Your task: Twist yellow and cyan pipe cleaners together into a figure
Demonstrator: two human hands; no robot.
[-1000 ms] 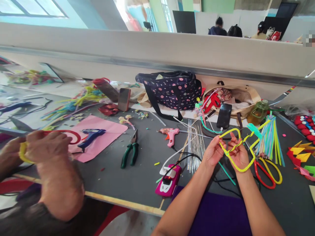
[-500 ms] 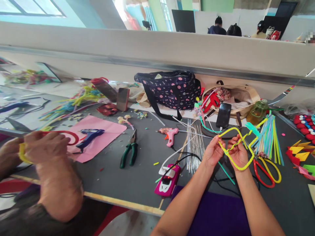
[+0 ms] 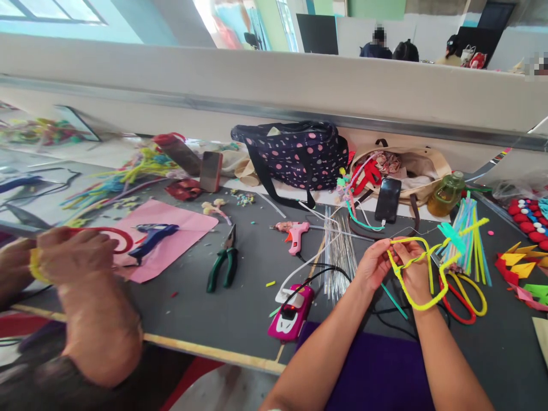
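Observation:
A yellow pipe cleaner (image 3: 422,307), bent into open loops with a twisted strand across the middle, is held up over the right part of the table. My left hand (image 3: 375,264) pinches its left corner between thumb and fingers. Close beside it, my right hand (image 3: 411,268) is closed on the same frame from behind, its fingers partly hidden by the yellow strands. Behind the shape's right end lie a bundle of pastel pipe cleaners (image 3: 471,251) and scissors (image 3: 482,298) with one red and one yellow handle.
On the grey table are silver wires (image 3: 340,262), a pink glue gun (image 3: 295,231), a magenta power strip (image 3: 295,319), green-handled pliers (image 3: 224,265) and a phone (image 3: 388,200). A dark bag (image 3: 299,154) stands behind. A co-worker's hands (image 3: 72,257) hold scissors at left.
The yellow shape has tilted and its right end has swung outward to the right. My hands have shifted slightly, with the fingertips closer together at its left corner.

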